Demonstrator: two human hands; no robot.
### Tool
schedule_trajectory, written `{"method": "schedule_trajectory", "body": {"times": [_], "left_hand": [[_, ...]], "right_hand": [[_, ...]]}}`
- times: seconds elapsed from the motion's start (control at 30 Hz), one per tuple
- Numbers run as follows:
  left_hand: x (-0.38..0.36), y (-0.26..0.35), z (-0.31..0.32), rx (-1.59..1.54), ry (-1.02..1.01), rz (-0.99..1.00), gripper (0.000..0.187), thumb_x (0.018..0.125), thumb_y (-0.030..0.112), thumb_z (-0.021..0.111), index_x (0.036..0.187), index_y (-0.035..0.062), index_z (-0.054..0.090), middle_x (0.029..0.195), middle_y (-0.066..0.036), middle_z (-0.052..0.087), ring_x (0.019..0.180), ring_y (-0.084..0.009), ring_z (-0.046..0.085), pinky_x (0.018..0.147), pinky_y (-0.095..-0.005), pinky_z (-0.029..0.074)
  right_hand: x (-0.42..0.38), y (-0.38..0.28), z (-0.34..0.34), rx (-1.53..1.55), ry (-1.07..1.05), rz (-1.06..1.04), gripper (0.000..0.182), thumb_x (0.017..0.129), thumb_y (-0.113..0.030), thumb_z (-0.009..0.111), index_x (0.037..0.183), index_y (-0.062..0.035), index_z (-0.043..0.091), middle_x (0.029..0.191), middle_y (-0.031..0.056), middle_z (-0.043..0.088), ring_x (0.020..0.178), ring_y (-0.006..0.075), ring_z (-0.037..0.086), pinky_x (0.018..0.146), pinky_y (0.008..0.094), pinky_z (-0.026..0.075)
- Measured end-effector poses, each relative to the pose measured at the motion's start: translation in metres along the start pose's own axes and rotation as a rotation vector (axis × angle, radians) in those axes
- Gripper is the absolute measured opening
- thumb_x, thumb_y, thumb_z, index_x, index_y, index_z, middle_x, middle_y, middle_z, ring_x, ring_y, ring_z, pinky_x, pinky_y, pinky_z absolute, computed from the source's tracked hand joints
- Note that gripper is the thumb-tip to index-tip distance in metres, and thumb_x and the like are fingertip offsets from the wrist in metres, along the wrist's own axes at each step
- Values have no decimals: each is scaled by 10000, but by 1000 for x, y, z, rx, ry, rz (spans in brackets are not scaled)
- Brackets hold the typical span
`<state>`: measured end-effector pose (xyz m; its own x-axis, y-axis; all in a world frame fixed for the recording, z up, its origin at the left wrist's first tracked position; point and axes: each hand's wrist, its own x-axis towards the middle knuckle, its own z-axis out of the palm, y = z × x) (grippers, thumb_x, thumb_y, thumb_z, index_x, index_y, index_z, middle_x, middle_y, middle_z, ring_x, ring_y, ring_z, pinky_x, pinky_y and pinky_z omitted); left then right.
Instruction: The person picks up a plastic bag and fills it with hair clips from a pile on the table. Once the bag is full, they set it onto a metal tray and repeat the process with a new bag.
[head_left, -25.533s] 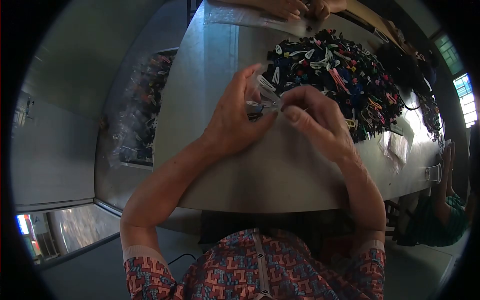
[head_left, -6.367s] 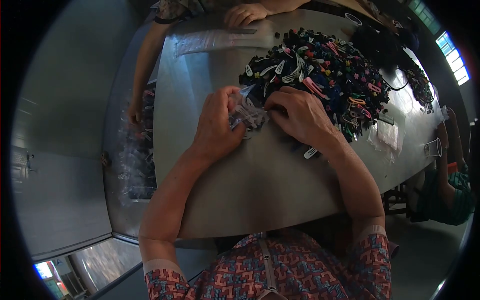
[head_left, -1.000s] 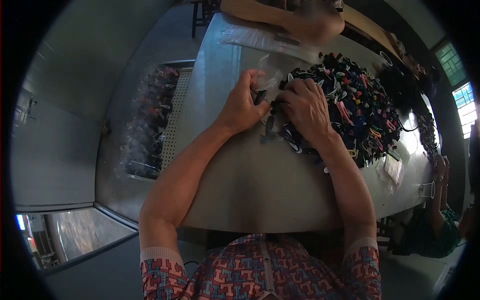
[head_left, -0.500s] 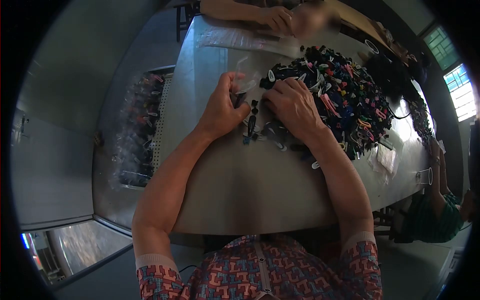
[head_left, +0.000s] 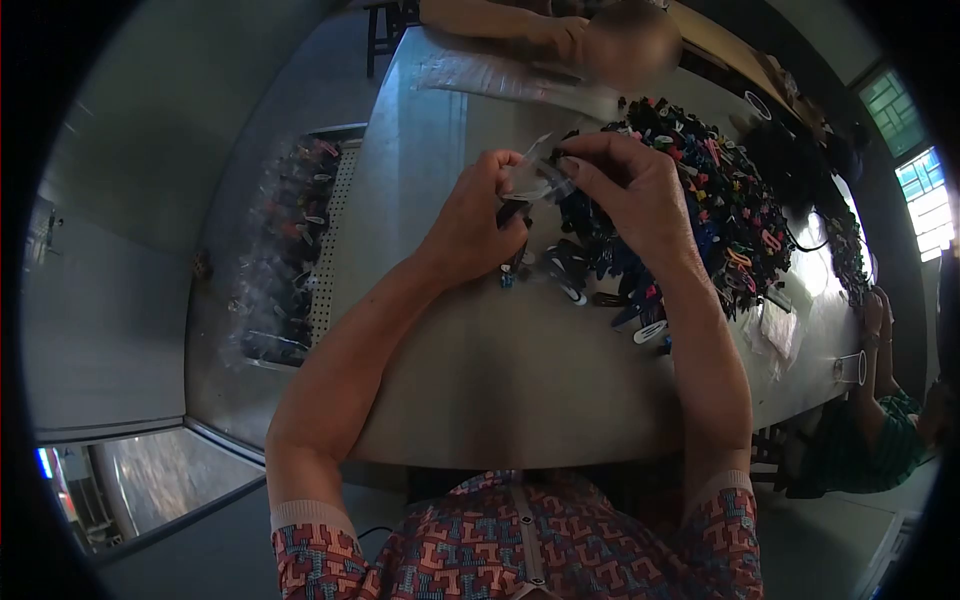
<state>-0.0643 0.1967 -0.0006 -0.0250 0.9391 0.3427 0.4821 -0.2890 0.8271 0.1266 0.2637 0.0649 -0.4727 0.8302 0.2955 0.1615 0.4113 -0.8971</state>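
My left hand (head_left: pixel 472 220) is closed around a small clear plastic bag (head_left: pixel 527 180), which stands up from between its fingers. A white edge and something dark show at the bag, too blurred to tell apart. My right hand (head_left: pixel 645 205) pinches a dark hair clip (head_left: pixel 558 157) between thumb and fingertips, right at the bag's upper side. Whether the clip is inside the bag cannot be made out. Below the hands, several loose hair clips (head_left: pixel 567 274) lie on the table, black and white ones among them. A large pile of mixed hair clips (head_left: pixel 735 200) lies beside my right hand.
Flat clear plastic bags (head_left: pixel 510 82) lie at the table's far side, near another person's arm (head_left: pixel 500 28). At left stands a perforated tray (head_left: pixel 325 215) with bagged clips. A small plastic packet (head_left: pixel 777 325) and a clear cup (head_left: pixel 850 368) are at right, near a person in green (head_left: pixel 860 440).
My right hand has lifted from the pile with a dark hair clip and come to the bag. My left hand has shifted slightly right with the bag.
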Motion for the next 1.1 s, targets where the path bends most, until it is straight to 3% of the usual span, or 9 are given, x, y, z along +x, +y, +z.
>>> {"method": "schedule_trajectory", "body": {"times": [0.37,0.43,0.57,0.63,0.73,0.83,0.97,1.03,1.1], "left_hand": [[-1,-2,1,2,-28,71,590,743,10,668,1283,59,435,975,-98,511,929,-256,549,821,-369,475],[-1,4,-2,-155,-104,-62,606,748,9,656,1306,58,425,1042,-98,543,968,-218,555,851,-371,473],[1,10,-7,-433,-248,-157,633,757,11,644,1344,50,407,1127,-98,564,1016,-182,549,874,-349,472],[3,8,-5,-600,-333,-86,664,770,29,643,1384,32,392,1179,-101,563,1051,-175,546,893,-328,473],[3,26,-12,-766,-432,-71,694,779,63,653,1415,9,382,1204,-116,558,1106,-193,549,953,-322,462],[2,23,-22,-549,-516,-227,700,780,117,694,1411,0,414,1235,-125,550,1163,-206,537,1003,-335,444],[0,14,-13,-288,-288,-143,722,815,168,738,1445,14,421,1327,-110,558,1136,-200,574,983,-364,473],[2,10,-9,-211,-27,166,640,831,219,789,1372,19,513,1261,-93,609,1106,-176,592,939,-339,503],[6,9,-11,-369,-22,95,536,856,199,778,1311,15,564,1208,-77,639,1070,-155,606,909,-317,515]], "right_hand": [[-3,-9,8,-75,38,-78,178,909,-128,715,1043,-15,749,771,5,699,711,42,592,655,219,489],[-2,-14,3,-105,88,9,214,919,-91,669,1113,-22,726,854,13,714,770,58,603,697,226,493],[3,8,-1,44,44,-48,297,917,-49,618,1205,-31,685,979,28,709,856,71,610,761,227,494],[3,14,-1,118,-225,-55,345,905,3,591,1245,-25,643,1041,22,669,1028,89,608,938,260,481],[0,12,2,126,-382,-101,274,914,-40,625,1184,-10,659,1032,18,664,980,88,614,887,249,491],[1,6,2,149,-320,36,162,931,-105,687,1051,1,701,989,30,700,859,72,628,771,237,516],[3,17,3,66,-176,-8,161,931,-87,682,1064,2,706,889,8,707,835,58,628,763,212,502],[3,20,5,73,-152,-4,160,931,-74,679,1069,1,709,898,4,707,835,53,625,758,208,499],[2,23,8,15,-139,-2,159,931,-64,681,1072,2,711,893,-3,703,819,48,614,747,201,491]]}}
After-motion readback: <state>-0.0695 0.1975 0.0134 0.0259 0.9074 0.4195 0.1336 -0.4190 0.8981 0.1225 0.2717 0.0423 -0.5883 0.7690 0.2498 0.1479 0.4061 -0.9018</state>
